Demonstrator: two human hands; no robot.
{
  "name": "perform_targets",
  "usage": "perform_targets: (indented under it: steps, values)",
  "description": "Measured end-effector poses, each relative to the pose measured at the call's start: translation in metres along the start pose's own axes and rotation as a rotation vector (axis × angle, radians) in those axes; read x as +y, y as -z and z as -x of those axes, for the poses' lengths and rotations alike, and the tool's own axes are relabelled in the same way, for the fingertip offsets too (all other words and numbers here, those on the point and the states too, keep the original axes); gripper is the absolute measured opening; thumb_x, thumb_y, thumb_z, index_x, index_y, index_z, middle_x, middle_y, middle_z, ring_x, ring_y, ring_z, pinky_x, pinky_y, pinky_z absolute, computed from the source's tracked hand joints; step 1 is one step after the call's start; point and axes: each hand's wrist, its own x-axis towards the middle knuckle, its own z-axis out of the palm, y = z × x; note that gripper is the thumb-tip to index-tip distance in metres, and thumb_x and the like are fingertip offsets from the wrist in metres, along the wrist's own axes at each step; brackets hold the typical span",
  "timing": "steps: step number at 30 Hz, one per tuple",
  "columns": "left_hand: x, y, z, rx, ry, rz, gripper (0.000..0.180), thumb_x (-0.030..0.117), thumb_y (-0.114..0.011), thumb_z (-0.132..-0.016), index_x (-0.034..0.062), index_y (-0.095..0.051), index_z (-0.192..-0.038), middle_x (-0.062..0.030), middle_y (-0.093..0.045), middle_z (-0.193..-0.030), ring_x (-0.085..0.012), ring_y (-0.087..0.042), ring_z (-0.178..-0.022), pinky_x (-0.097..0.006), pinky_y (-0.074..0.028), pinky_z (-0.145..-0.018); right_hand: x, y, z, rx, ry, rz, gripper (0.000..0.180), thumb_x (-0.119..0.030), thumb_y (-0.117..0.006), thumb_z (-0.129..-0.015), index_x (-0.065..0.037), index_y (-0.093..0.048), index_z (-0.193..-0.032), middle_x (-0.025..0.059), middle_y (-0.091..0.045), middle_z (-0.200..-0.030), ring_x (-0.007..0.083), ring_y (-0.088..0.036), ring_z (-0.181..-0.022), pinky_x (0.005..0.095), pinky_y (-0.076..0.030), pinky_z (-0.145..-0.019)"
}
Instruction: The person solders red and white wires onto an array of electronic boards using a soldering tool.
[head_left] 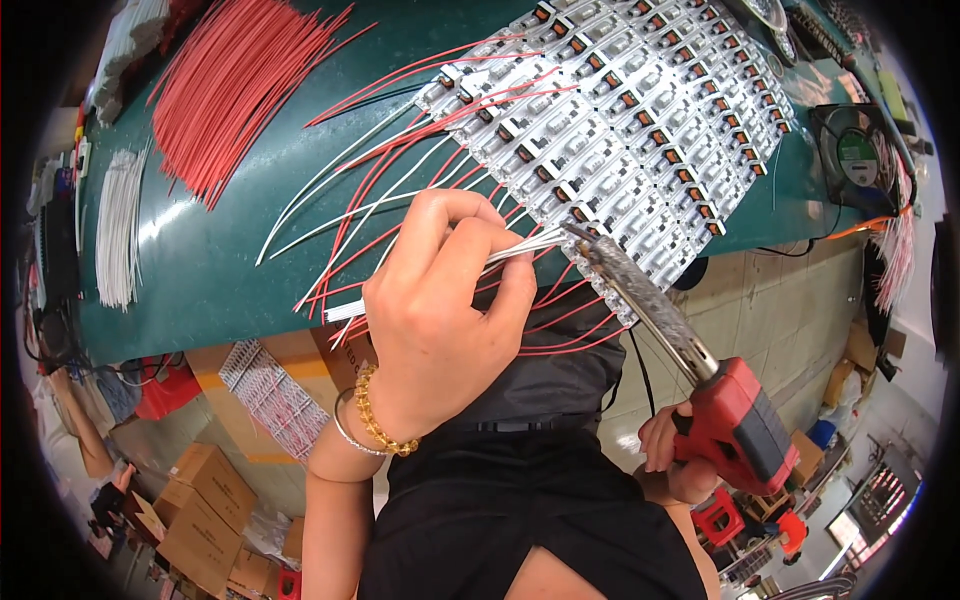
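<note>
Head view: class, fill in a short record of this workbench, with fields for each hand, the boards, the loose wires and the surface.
left hand: pinches a bundle of white wires at the board edge
right hand: holds a red soldering gun, its tip at the wire ends
boards: rows of small white modules, red and white leads attached
loose wires: red pile, white bundle
surface: green mat

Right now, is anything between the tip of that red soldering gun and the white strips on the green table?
Nothing visible blocks it. The soldering gun, in the right hand, has its tip at the strips' edge, beside white wires pinched by the left hand.
</note>
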Motion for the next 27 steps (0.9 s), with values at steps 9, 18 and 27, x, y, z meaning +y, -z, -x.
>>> perform_targets:
  steps: [9, 18, 27]
  values:
    - [0.0, 0.0, 0.0, 0.013, -0.074, -0.046, 0.015, 0.001, -0.073, -0.068, 0.0029, -0.06, -0.077, -0.0051, -0.056, -0.084, -0.0193, -0.057, -0.06, -0.031, -0.044, -0.05, 0.005, -0.002, 0.002, 0.016, -0.033, -0.129, 0.09, -0.066, -0.065, -0.076, 0.004, -0.043, -0.127, -0.0051, -0.043, -0.05, 0.0104, -0.044, -0.039, 0.0259, -0.038, -0.047]
    - [-0.005, 0.027, 0.003, 0.33, -0.11, -0.173, 0.005, 0.002, -0.064, -0.087, 0.0003, -0.066, -0.09, -0.0091, -0.069, -0.084, -0.0182, -0.061, -0.067, -0.028, -0.048, -0.061, 0.003, -0.008, 0.006, 0.163, 0.049, -0.132, 0.085, -0.067, -0.062, -0.078, 0.002, -0.041, -0.125, -0.0043, -0.043, -0.049, 0.0112, -0.045, -0.039, 0.026, -0.039, -0.047]
    - [0.026, 0.006, 0.01, -0.06, 0.078, 0.028, 0.01, -0.003, -0.071, -0.074, 0.002, -0.063, -0.076, -0.0087, -0.059, -0.084, -0.0185, -0.059, -0.06, -0.028, -0.045, -0.051, 0.009, -0.002, 0.016, 0.098, 0.042, -0.16, 0.084, -0.066, -0.063, -0.079, 0.005, -0.042, -0.12, -0.0033, -0.042, -0.048, 0.0109, -0.044, -0.038, 0.0248, -0.036, -0.042]
